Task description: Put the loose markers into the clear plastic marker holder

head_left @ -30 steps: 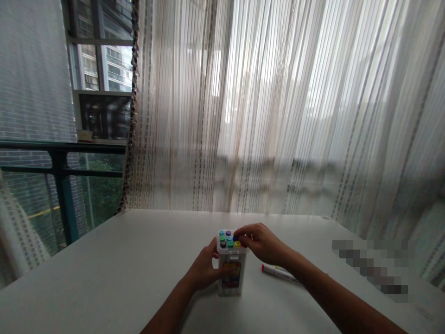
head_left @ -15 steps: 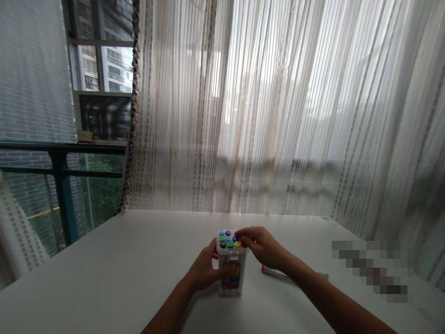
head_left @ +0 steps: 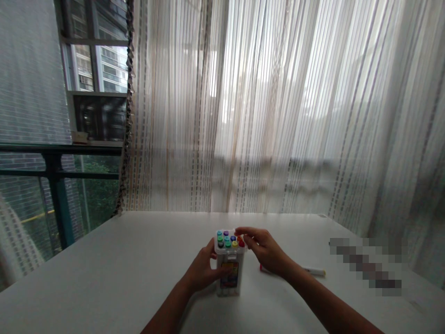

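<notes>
A clear plastic case (head_left: 233,290) stands upright on the white table, with a printed label on its front. Packed inside are several markers (head_left: 227,239), their caps showing blue, green, purple, yellow, red and black. Round the case's left side wraps my left hand (head_left: 203,269), its thumb across the front by the label. At the top right rim is my right hand (head_left: 266,246), index finger stretched over the back caps and thumb bent near the red cap. A gap shows between those fingers. Beyond my right wrist lies a loose marker (head_left: 314,271), partly hidden by the forearm.
The white table (head_left: 139,260) reaches back to a sheer striped curtain (head_left: 278,139). A blurred-out patch (head_left: 368,264) covers something on the table's right side. To the left stand a dark green railing (head_left: 57,185) and a window.
My right fingers have lifted and parted slightly from the caps, showing more of the red and orange ones. My left hand keeps its hold on the case. The view has shifted slightly.
</notes>
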`<state>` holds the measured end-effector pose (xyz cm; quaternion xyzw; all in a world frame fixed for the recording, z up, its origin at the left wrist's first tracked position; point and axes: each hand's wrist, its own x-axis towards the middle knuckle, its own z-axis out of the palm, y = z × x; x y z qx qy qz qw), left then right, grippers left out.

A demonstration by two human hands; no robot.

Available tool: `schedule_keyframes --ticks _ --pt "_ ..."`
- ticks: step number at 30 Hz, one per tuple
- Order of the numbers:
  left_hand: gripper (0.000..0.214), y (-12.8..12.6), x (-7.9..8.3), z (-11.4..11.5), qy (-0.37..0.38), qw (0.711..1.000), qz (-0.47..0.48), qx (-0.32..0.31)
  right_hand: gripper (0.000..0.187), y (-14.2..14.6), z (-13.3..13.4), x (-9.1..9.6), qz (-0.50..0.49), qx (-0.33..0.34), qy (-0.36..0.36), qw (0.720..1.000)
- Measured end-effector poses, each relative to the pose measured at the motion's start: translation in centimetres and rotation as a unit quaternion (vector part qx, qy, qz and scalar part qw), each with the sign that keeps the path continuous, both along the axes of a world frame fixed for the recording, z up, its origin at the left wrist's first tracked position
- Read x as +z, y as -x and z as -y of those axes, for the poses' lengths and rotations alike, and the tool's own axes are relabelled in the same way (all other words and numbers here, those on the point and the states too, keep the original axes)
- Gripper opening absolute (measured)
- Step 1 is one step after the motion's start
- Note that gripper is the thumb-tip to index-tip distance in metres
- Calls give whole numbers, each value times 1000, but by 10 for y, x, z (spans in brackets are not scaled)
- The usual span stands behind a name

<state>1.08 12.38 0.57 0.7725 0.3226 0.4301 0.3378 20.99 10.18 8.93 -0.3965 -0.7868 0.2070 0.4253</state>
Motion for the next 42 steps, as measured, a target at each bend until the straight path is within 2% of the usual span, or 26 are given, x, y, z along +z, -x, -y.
schedule_keyframes --ticks 4,8,11,13,20,26,29,33,42 --pt "57 0 2 1 7 1000 -3 3 30 -28 -11 -22 16 -105 -23 994" --pt "57 0 4 2 15 1000 1 0 29 -57 -20 -66 167 -223 4 960" --pt "56 0 4 2 21 1000 16 -16 28 -63 -16 -94 234 -248 10 940" --pt "54 -1 3 2 24 999 22 -21 26 -61 -11 -101 258 -238 16 936" --pt "54 -2 -4 0 50 998 26 -14 21 -60 -7 -99 268 -216 30 938" --pt "56 -4 -7 -2 58 998 31 -14 20 -63 -9 -106 259 -217 23 941" --pt "58 -4 -8 -2 60 998 24 7 20 -64 -10 -107 261 -215 29 941" --pt "64 -5 -12 -6 74 996 48 24 18 -63 -11 -106 258 -201 41 944" --pt "62 -5 -15 -5 79 996 42 24 21 -60 -5 -102 250 -191 40 948"
